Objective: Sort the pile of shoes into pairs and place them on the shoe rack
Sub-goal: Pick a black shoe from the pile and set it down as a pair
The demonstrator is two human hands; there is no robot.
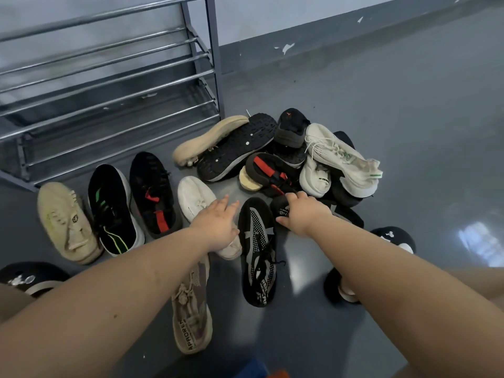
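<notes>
A metal-bar shoe rack (109,85), cut off at upper left, stood bare above a jumbled pile of shoes (286,156) at center, several half buried. The left hand (218,225) spread flat, fingers open, over a white knit sneaker (196,200), hiding its heel. The right hand (302,214) gripped a black shoe (281,207), mostly hidden.

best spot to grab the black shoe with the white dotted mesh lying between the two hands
Take the black dotted shoe at its heel collar, the end nearest the person, coming from above. It lies upright on the floor with the opening facing up and laces loose, so fingers can probably hook inside the collar. Its toe end sits close to the right hand and the pile, leaving less room there.
</notes>
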